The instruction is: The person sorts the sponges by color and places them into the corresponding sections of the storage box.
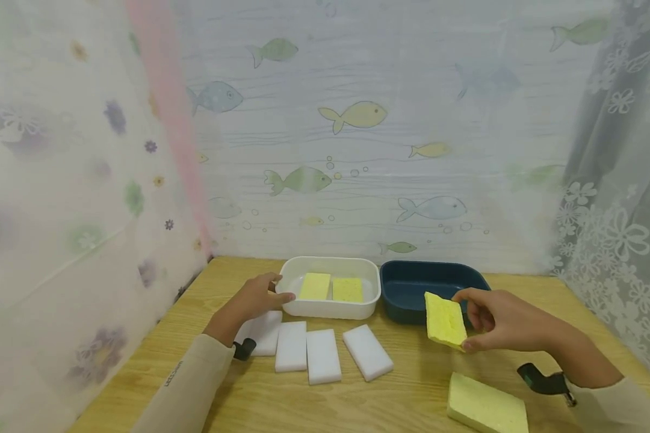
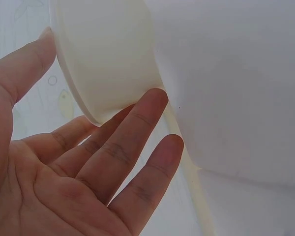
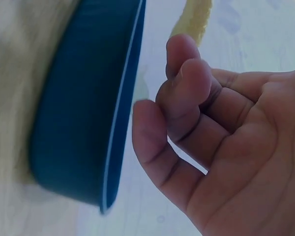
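Note:
My right hand (image 1: 506, 319) pinches a thin yellow sponge (image 1: 444, 320) between thumb and fingers, raised in front of the dark blue container (image 1: 392, 304). Part of that sponge shows at the top of the right wrist view, behind the curled fingers. At the left end of the white container (image 1: 330, 310), my left hand (image 1: 254, 299) holds the corner, its thumb at the rim and its fingers along the end wall. Two yellow sponges, one (image 1: 315, 286) on the left and another (image 1: 348, 290) on the right, lie inside the white container.
Several white sponge blocks lie on the wooden table (image 1: 390, 403) before the white container, one (image 1: 367, 352) tilted apart from the others. A thick yellow sponge block (image 1: 487, 402) sits at the front right. Patterned curtains (image 1: 325, 150) enclose the back and sides.

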The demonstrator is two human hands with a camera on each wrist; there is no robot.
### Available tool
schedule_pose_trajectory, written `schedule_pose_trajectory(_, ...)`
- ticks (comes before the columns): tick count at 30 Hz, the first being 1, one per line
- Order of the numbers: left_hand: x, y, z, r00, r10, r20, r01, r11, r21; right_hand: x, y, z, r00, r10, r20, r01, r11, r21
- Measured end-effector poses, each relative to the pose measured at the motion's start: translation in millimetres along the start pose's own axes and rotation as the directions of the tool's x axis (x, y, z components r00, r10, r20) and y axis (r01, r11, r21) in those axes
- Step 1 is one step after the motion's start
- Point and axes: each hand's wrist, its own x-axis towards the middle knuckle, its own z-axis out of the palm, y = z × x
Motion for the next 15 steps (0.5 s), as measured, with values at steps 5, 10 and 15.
schedule_pose_trajectory(5,0.2,0.0,0.8,1.000,-0.004,-0.002,0.004,1.000,-0.004,17.7,-4.8,0.0,1.000,0.020,-0.011,-0.021,0.997,-0.069)
schedule_pose_trajectory(10,1.1,-1.3,1.5,1.000,-0.006,-0.007,0.006,1.000,-0.005,34.7,-10.0,-0.5,1.000,0.019,-0.015,-0.020,0.994,-0.111)
schedule_pose_trajectory(15,1.8,-1.5,1.7,1.000,-0.003,-0.008,0.003,1.000,-0.006,51.5,-17.6,-2.6,1.000,0.015,-0.018,-0.017,0.987,-0.158)
